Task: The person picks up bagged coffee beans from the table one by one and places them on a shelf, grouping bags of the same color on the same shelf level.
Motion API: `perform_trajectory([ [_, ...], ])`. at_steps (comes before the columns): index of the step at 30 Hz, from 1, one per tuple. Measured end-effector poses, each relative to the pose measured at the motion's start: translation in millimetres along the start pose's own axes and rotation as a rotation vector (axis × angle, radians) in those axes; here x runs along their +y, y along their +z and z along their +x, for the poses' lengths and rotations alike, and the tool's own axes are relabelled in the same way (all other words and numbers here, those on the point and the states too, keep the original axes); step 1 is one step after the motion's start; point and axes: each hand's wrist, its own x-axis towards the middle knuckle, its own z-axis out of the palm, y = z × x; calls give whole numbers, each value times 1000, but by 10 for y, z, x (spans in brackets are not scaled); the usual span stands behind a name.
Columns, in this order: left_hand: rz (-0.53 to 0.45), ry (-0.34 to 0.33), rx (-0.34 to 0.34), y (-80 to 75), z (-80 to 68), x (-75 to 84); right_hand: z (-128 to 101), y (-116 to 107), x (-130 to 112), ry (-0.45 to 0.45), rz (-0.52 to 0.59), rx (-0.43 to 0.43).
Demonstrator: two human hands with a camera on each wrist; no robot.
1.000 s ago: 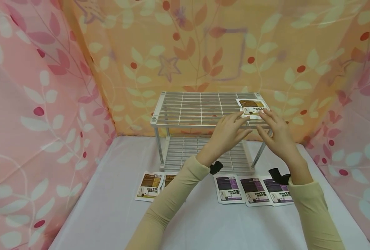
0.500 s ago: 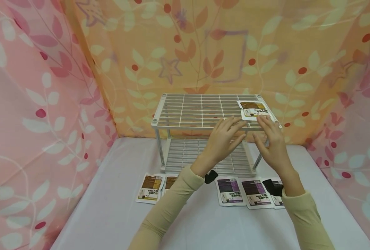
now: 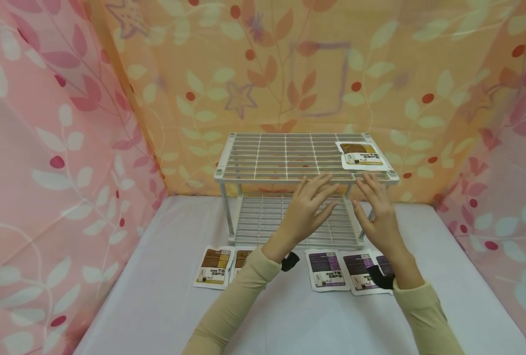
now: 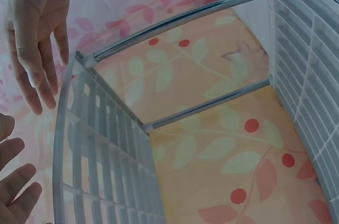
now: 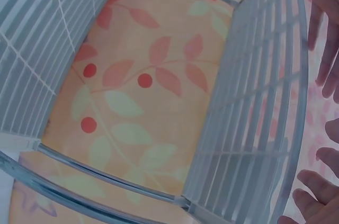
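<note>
A white two-tier wire rack (image 3: 285,157) stands at the back of the table. One brown packet (image 3: 362,155) lies flat on its top shelf, at the right corner. My left hand (image 3: 309,204) and right hand (image 3: 375,212) hover side by side just in front of the top shelf's front edge, fingers straight and spread, holding nothing. Neither touches the packet. In the left wrist view my left fingers (image 4: 16,187) show beside the top shelf (image 4: 95,144). In the right wrist view my right fingers (image 5: 318,192) show at the shelf's edge (image 5: 254,128).
On the white table (image 3: 156,305) in front of the rack lie two brown packets (image 3: 214,266) at the left and purple packets (image 3: 327,268) at the right, one partly hidden by my right wrist. Patterned fabric walls (image 3: 67,148) close in the left, back and right.
Both hands have drawn back from the brown packet on the top shelf, toward me and lower. The packet stays lying at the right corner.
</note>
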Motion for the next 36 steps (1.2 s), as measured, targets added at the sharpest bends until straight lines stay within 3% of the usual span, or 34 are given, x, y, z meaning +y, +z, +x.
perform_trajectory([
  [7,-1,14,-2,5,-140,-13,-92,116,-24,14,4,-11],
  [18,21,-2,-29,8,-350,-71,-289,328,-50,12,45,42],
  [36,45,-103,-86,89,-735,-127,-560,638,-31,52,81,-9],
])
